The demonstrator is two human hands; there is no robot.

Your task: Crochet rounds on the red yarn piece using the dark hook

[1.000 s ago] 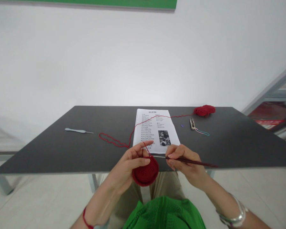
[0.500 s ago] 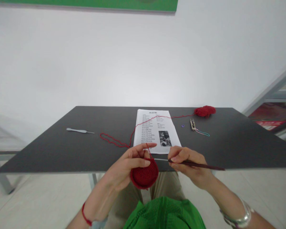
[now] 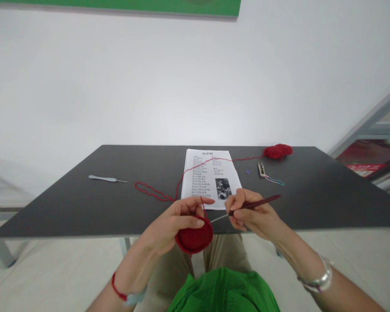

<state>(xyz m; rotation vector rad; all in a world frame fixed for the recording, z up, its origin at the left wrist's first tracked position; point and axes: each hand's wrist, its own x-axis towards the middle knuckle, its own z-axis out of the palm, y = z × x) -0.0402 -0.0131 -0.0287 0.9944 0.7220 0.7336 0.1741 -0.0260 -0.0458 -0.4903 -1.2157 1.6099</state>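
A round red crocheted piece is pinched in my left hand, below the table's front edge. Red yarn runs up over the raised index finger of that hand and back across the table. My right hand is closed on a crochet hook with a dark red handle, which tilts up to the right. The hook's thin metal shaft points down-left, and its tip meets the upper right rim of the red piece. Whether a loop sits on the tip is too small to tell.
On the dark table lie a white-handled hook, printed sheets, a small purple ring, thread snips with a cord, and a red yarn ball. A white wall stands behind.
The hook's handle has swung upward, so its shaft now slopes down to the red piece. My right hand has turned and moved slightly left. The red piece has shifted slightly up-left.
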